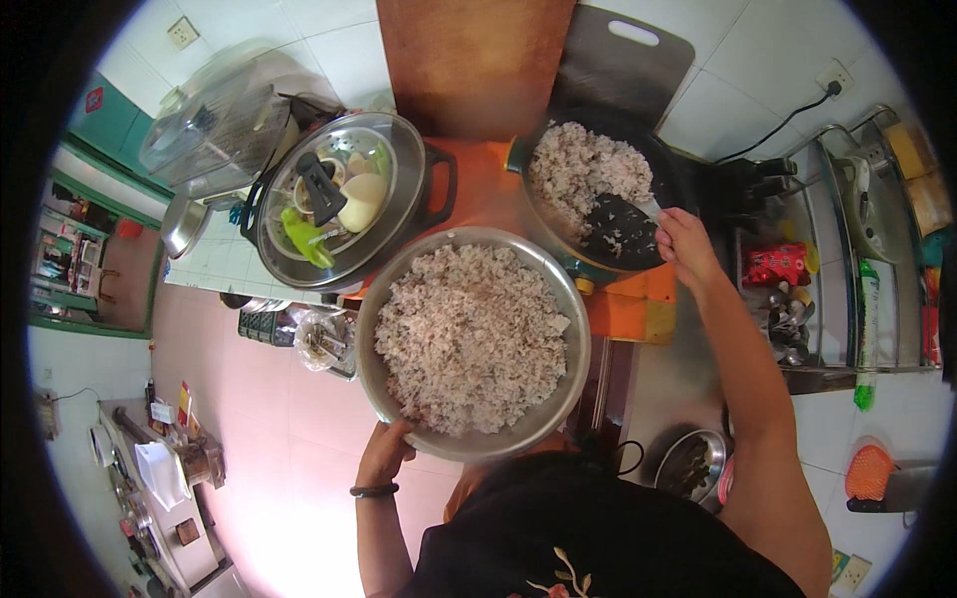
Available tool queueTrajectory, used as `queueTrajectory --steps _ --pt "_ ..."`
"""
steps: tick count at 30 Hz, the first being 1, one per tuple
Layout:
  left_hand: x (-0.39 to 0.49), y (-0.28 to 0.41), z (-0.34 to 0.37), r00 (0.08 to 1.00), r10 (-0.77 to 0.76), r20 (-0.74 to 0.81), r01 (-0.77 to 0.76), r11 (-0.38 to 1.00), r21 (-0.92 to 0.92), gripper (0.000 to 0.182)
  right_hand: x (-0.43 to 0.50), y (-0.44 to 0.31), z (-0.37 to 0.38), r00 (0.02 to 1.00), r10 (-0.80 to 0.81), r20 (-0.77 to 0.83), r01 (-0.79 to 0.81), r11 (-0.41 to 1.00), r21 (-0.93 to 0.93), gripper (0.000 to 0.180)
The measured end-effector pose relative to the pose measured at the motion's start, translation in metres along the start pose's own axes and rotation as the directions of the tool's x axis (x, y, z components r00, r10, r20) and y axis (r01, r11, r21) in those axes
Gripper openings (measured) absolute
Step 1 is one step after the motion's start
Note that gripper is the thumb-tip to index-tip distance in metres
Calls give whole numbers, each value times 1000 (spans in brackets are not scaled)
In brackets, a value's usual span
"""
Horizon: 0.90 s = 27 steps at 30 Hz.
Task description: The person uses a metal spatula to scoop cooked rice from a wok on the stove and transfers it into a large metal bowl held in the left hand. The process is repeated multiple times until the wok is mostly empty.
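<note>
My left hand (386,452) grips the near-left rim of a wide stainless steel basin (576,374), which holds a large heap of cooked, purplish-brown rice (471,336). Beyond the basin, to the right, stands a round black pan (620,250) with more of the same rice (572,168) along its left and upper parts; its lower right shows mostly bare black surface with scattered grains. My right hand (680,243), at the pan's right edge, is closed on the handle of a pale utensil (649,209), its end against the rice. Whether it is a scoop or a spatula, I cannot tell.
Left of the pan, a black pot with a glass lid (344,265) holds eggs and green food. A brown board (475,67) and a grey cutting board (624,63) lean on the tiled wall. At right are a metal rack (830,224) and, lower, a metal bowl (718,448).
</note>
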<state>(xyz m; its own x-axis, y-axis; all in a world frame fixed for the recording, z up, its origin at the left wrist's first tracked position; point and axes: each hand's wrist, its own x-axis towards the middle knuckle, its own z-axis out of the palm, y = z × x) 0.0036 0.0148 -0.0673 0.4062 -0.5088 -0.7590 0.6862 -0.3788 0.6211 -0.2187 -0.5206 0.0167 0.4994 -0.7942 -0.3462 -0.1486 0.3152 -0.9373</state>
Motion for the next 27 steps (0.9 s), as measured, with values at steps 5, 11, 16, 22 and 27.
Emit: queueTrajectory --steps 5,11,16,22,27 --pt "4 -5 -6 1000 -7 -16 7 1000 4 27 -65 -12 32 987 -84 137 95 992 -79 12" --pt "5 -4 -10 998 -27 63 27 1000 3 26 -125 31 102 850 -445 281 527 737 -424 21" --pt "3 -2 -9 995 -8 98 7 1000 11 30 -155 70 142 661 -595 457 703 277 -655 31" --pt "4 -1 -9 996 -33 86 29 998 51 29 -161 75 145 709 -587 392 653 334 -680 31" --pt "2 -3 -9 997 0 82 -2 1000 28 29 -163 80 142 720 -533 444 673 379 -635 30"
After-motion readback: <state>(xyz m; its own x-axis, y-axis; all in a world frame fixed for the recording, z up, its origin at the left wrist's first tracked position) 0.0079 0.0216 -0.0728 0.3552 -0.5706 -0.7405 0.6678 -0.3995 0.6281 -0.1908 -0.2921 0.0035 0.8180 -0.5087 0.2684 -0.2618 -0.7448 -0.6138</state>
